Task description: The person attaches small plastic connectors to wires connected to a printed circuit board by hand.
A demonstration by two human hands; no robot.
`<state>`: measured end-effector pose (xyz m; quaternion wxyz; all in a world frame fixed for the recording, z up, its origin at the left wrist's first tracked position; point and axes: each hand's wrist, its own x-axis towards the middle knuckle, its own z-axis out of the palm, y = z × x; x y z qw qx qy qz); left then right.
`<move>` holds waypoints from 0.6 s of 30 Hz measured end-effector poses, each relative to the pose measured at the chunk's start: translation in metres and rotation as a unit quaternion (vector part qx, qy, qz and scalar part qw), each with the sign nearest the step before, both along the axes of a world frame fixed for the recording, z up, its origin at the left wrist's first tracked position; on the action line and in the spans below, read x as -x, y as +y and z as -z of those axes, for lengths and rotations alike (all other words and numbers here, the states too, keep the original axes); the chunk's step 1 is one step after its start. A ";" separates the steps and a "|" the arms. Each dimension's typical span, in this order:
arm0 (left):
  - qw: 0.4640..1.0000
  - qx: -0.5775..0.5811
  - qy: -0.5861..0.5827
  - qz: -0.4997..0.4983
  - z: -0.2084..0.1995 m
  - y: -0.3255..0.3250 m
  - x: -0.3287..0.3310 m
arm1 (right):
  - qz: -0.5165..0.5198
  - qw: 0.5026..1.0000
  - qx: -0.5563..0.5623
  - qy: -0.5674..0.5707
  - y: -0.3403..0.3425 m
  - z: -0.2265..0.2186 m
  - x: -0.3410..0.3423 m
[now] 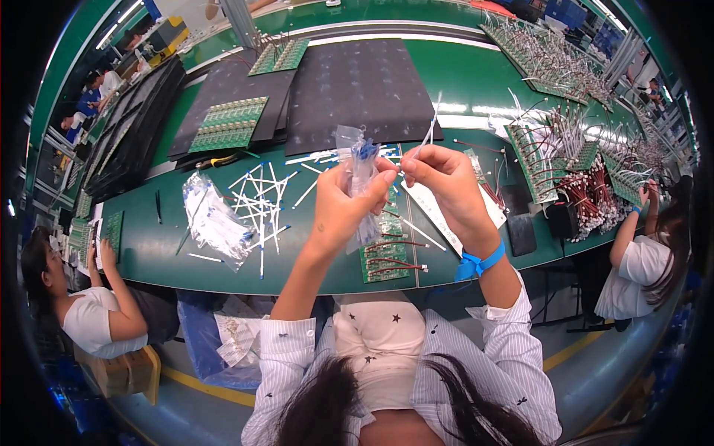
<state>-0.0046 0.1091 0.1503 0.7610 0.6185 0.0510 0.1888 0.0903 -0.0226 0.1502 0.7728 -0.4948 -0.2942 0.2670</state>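
Note:
My left hand (341, 204) is closed around a clear plastic bag (363, 165), bunched upright, with blue-ended white flat cables inside. Close beside it, my right hand (450, 186) pinches a thin white strip (431, 126) that sticks up past the fingers. The fingertips of both hands nearly meet, and whether the strip reaches the bag is hidden. Below them lies a green circuit board (383, 262) with brown wires. To the left, loose white flat cables with blue ends (260, 197) are scattered on the green table next to another filled clear bag (216, 219).
A long white strip-shaped board (435, 212) and a dark flat block (523, 234) lie by my right arm. Wired boards (532, 160) crowd the right side. Black mats (357, 89) carry green boards (229, 124) behind; pliers (216, 161) lie nearby. People sit at both sides.

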 end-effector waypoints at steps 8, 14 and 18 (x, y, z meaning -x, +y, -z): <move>0.996 -0.074 0.009 -0.048 0.002 -0.001 -0.001 | 0.010 0.999 0.018 -0.024 -0.001 -0.002 0.002; 0.984 -0.158 -0.013 -0.085 0.000 -0.003 -0.002 | 0.020 0.998 0.036 -0.053 -0.002 -0.006 0.002; 0.982 -0.167 -0.020 -0.091 0.000 -0.004 -0.001 | 0.043 0.995 0.049 -0.077 0.000 -0.004 0.002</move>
